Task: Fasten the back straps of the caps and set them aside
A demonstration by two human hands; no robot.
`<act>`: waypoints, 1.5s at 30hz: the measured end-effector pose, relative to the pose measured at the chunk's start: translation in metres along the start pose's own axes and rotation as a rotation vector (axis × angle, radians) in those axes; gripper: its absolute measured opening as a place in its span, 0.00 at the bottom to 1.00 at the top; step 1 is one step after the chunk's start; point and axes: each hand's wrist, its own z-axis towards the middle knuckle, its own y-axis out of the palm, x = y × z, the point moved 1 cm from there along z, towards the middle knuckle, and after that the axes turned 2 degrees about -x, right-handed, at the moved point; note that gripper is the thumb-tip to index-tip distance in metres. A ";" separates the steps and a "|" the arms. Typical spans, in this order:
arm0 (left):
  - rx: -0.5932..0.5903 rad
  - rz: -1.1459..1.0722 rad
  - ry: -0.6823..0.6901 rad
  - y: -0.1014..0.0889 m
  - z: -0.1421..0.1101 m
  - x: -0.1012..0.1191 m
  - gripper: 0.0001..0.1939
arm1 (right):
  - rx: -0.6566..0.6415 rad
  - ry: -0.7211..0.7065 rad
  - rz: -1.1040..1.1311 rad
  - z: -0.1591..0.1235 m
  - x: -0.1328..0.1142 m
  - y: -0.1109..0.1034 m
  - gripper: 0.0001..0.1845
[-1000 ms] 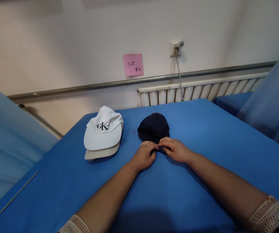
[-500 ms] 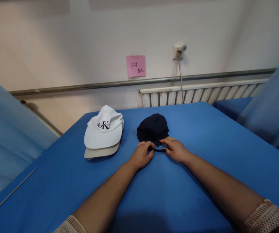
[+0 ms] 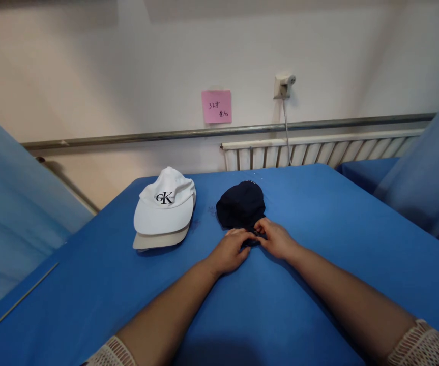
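A dark navy cap (image 3: 241, 204) lies on the blue-covered bed, its back strap towards me. My left hand (image 3: 231, 251) is closed on the left part of that strap, fingers partly hidden under the palm. From the right, my right hand (image 3: 274, 238) pinches the strap near its buckle, and the fingertips of both hands meet. Left of the navy cap sits a white cap (image 3: 165, 216) with black "CK" lettering, stacked over a beige cap (image 3: 162, 241) whose brim shows below.
A thin stick (image 3: 24, 295) lies on the blue sheet (image 3: 100, 284) at the left. Behind the bed are a metal rail (image 3: 158, 136), a radiator (image 3: 303, 151) and a plugged socket (image 3: 282, 86). Blue curtains (image 3: 17, 218) hang at both sides. A pink note (image 3: 216, 107) sticks to the wall.
My left hand has shifted right along the strap until its fingers meet the right hand's. The strap end that stretched between the hands is now mostly covered. The caps stay in place.
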 end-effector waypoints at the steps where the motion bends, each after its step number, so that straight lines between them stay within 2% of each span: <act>1: -0.014 -0.004 0.006 0.000 0.000 0.000 0.18 | -0.004 -0.007 -0.018 0.000 -0.001 0.000 0.09; 5: 0.006 -0.055 0.010 0.001 0.002 -0.001 0.11 | 0.009 -0.029 -0.053 0.000 -0.002 -0.001 0.07; 10: 0.082 -0.197 -0.066 0.000 0.001 -0.006 0.07 | 0.028 0.019 0.016 -0.002 0.002 -0.001 0.05; 14: 0.101 -0.265 -0.127 0.000 0.000 -0.009 0.09 | 0.032 0.046 0.156 -0.002 0.004 0.002 0.07; 20: 0.089 -0.312 -0.205 -0.005 0.001 -0.007 0.13 | 0.065 -0.022 0.252 -0.002 0.000 0.001 0.10; 28: 0.133 -0.395 -0.252 -0.007 0.003 -0.007 0.13 | -0.036 -0.007 0.217 -0.005 -0.001 0.004 0.11; 32: 0.149 -0.456 -0.242 -0.005 0.003 -0.010 0.12 | -0.032 -0.053 0.174 -0.006 -0.001 0.003 0.10; 36: 0.165 -0.559 -0.258 -0.003 0.003 -0.013 0.11 | -0.042 -0.040 0.170 -0.006 0.000 0.000 0.10; 39: 0.171 -0.663 -0.263 -0.001 0.004 -0.013 0.11 | -0.036 -0.027 0.148 -0.007 0.000 0.000 0.11; 45: 0.248 -0.859 -0.315 0.000 0.005 -0.008 0.11 | 0.000 -0.109 0.084 -0.007 -0.003 0.000 0.15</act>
